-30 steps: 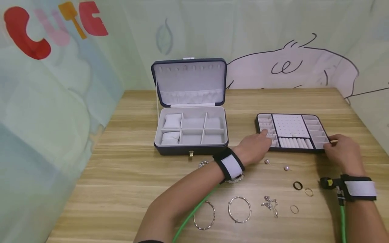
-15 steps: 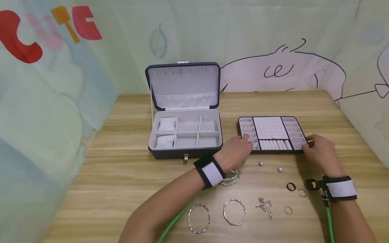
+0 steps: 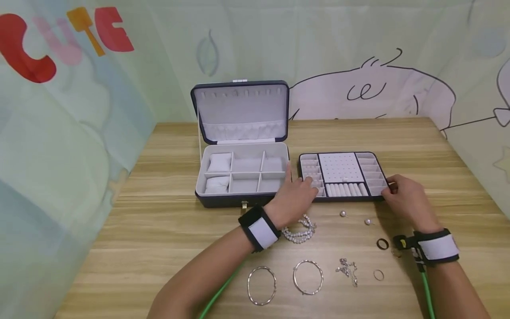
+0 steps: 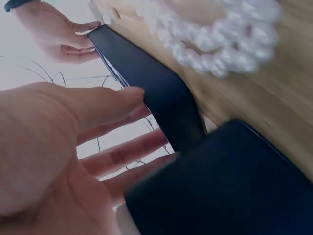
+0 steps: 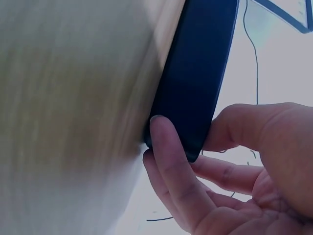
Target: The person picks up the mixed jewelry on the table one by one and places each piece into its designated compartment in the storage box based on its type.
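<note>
A dark-edged jewelry tray (image 3: 341, 167) with pale compartments, a dotted panel and a ring roll lies on the table, right of an open jewelry box (image 3: 243, 201). My right hand (image 3: 410, 201) grips the tray's front right corner, its fingers curled at the end wall in the right wrist view. Over the tray's left end reaches my left hand (image 3: 292, 197). Its thumb (image 4: 107, 105) touches the tray's upper edge in the left wrist view, while extended fingers reach into the narrow gap between tray and box. Part of those fingers is hidden behind the box corner.
A pearl bracelet (image 3: 300, 235) lies below my left hand. Nearer the front are two bangles (image 3: 261, 285), a silver chain (image 3: 348, 269) and a thin ring (image 3: 378, 275). Pearl earrings (image 3: 343, 213) and a black ring (image 3: 382, 243) sit before the tray. A patterned cloth (image 3: 247, 40) hangs behind.
The tray has slid left toward the jewelry box, with both hands moving along with it. More of the pearl bracelet shows beside my left wrist. The view has also shifted slightly.
</note>
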A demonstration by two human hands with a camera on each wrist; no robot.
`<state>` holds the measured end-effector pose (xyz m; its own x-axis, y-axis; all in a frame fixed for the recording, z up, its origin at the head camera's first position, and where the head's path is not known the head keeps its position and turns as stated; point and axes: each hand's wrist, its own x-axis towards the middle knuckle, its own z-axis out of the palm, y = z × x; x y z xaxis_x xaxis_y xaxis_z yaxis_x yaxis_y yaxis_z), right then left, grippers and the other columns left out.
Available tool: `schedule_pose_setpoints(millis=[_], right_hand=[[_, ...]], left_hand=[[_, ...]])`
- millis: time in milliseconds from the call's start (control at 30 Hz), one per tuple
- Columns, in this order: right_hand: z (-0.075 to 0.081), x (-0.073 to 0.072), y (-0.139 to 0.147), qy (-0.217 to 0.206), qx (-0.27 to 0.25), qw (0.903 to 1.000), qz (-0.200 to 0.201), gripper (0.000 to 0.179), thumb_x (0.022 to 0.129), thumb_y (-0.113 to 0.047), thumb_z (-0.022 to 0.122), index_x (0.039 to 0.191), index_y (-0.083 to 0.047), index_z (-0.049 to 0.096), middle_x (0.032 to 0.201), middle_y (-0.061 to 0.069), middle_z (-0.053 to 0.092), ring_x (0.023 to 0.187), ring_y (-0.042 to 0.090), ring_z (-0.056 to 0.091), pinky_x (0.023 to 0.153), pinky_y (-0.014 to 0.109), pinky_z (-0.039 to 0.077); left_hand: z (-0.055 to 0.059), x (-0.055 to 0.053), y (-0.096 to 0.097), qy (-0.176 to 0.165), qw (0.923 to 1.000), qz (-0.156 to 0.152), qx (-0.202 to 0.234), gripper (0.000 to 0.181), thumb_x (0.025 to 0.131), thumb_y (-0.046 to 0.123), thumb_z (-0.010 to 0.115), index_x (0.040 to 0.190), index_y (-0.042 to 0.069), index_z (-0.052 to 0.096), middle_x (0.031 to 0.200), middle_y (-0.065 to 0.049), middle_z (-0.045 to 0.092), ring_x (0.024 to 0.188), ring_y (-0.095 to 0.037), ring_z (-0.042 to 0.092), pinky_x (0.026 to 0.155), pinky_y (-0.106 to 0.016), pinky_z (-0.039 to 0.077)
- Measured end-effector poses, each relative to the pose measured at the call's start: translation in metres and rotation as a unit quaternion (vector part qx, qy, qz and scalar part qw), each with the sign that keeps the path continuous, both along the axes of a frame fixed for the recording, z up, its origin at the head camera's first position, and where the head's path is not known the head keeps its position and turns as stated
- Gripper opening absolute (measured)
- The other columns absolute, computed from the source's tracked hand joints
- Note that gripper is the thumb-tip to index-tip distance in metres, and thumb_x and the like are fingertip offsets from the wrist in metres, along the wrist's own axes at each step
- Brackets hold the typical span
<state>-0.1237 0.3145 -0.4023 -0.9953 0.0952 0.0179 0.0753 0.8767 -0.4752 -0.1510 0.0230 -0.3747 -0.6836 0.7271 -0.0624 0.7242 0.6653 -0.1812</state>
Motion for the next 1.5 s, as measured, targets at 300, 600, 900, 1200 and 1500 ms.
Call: schedule_pose_setpoints(millis=[300,600,900,1200,1500], right_hand=[[0.004,0.0,-0.009,0.025,0.003,0.9997,-0.001,0.037,0.091,-0.007,0.058,0.116,0.019,0.059,0.097,0.034,0.067,0.078,0.036,0.063,0.062,0.04,0.051],[0.021,0.012,-0.05,0.12,0.052,0.9806,0.146,0.007,0.087,-0.004,0.074,0.086,-0.003,0.068,0.08,0.009,0.063,0.07,0.02,0.056,0.059,0.032,0.046],[0.015,0.016,-0.085,0.018,0.072,0.9574,0.279,0.016,0.083,0.0,0.079,0.083,-0.015,0.075,0.082,-0.004,0.071,0.077,0.009,0.063,0.068,0.03,0.055],[0.012,0.015,-0.08,0.027,0.064,0.9523,0.297,0.02,0.079,0.008,0.078,0.081,-0.011,0.074,0.082,-0.002,0.071,0.076,0.01,0.061,0.068,0.031,0.054],[0.022,0.0,-0.07,0.06,0.008,0.9656,0.253,0.011,0.085,0.005,0.075,0.091,-0.005,0.074,0.086,0.005,0.073,0.079,0.016,0.067,0.072,0.036,0.059]], left_hand=[[-0.005,-0.005,-0.011,0.025,0.9982,0.011,0.053,0.02,0.102,0.023,0.061,0.116,0.019,0.074,0.115,-0.002,0.071,0.105,-0.02,0.071,0.121,-0.066,0.028],[-0.015,-0.005,-0.012,0.038,0.9956,0.013,0.085,0.017,0.097,0.031,0.069,0.106,0.018,0.077,0.111,-0.002,0.071,0.107,-0.024,0.069,0.113,-0.052,0.046],[-0.017,-0.005,-0.013,0.042,0.9944,0.016,0.095,0.014,0.098,0.024,0.068,0.102,0.015,0.078,0.109,-0.005,0.071,0.107,-0.025,0.068,0.113,-0.051,0.046],[-0.016,-0.005,-0.013,0.021,0.994,0.014,0.107,0.015,0.097,0.025,0.069,0.104,0.014,0.078,0.11,-0.005,0.071,0.108,-0.024,0.067,0.114,-0.051,0.045],[-0.014,-0.009,-0.015,0.013,0.9923,0.004,0.123,0.017,0.101,0.019,0.062,0.099,0.013,0.078,0.106,-0.005,0.07,0.102,-0.024,0.067,0.113,-0.05,0.046]])
